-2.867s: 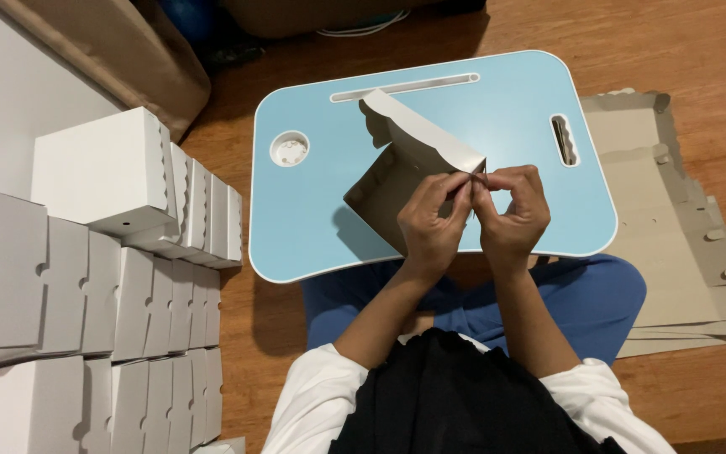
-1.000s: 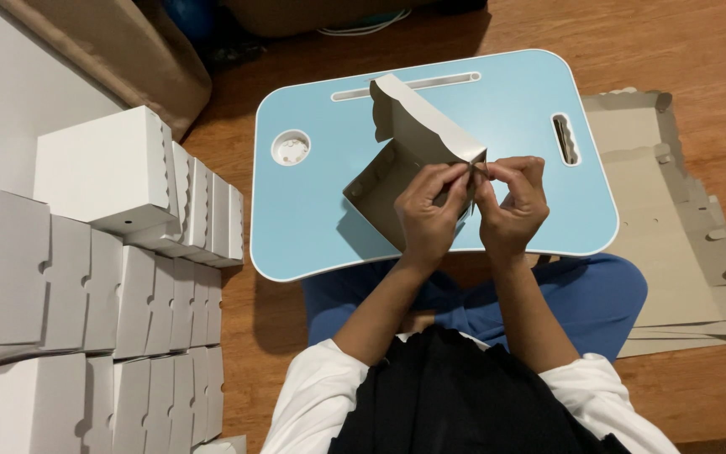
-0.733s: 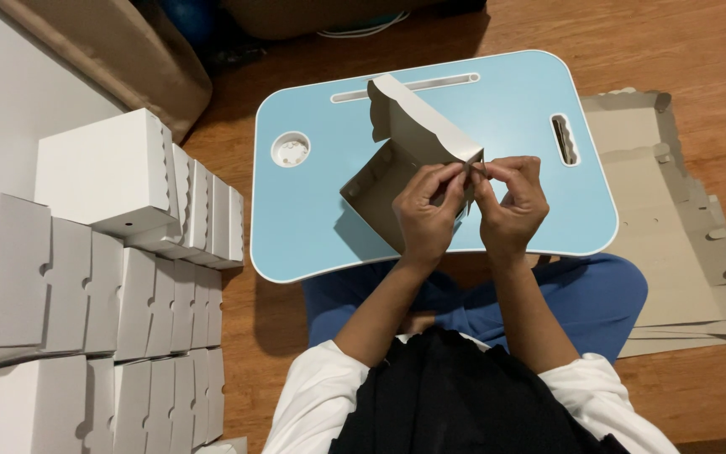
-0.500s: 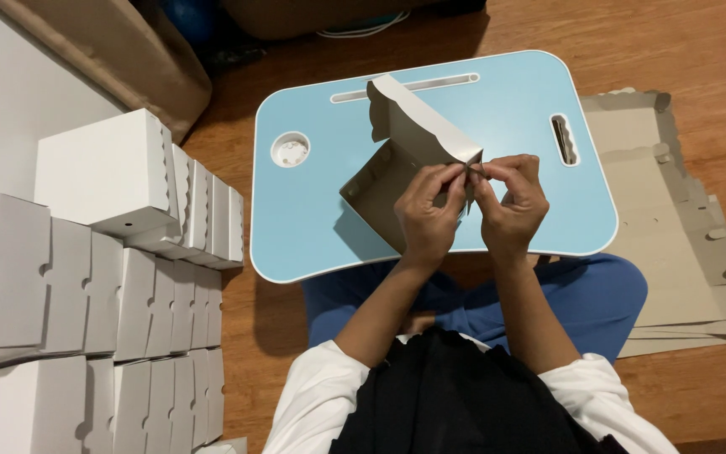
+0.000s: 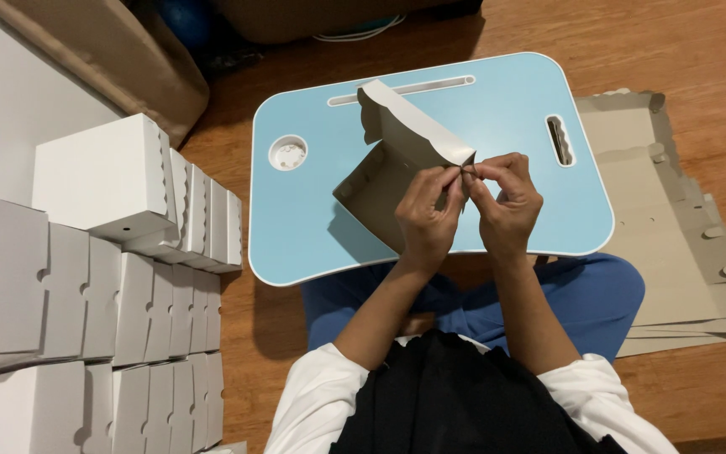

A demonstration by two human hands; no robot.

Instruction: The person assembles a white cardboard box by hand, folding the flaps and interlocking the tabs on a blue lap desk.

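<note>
overhead, left hand [image 5: 427, 214] and right hand [image 5: 506, 202] pinch corner flap of half-folded cardboard box [image 5: 397, 160] above blue table [image 5: 313, 235]; box likely light, thin, creasable; best gripped at edges.

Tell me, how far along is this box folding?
Done: rows of folded white cardboard boxes stand stacked at the person's left. In hand: a half-formed grey-brown cardboard box on the light blue lap table, its corner pinched by the left hand and right hand. Left: a pile of flat cardboard blanks on the right.
</note>
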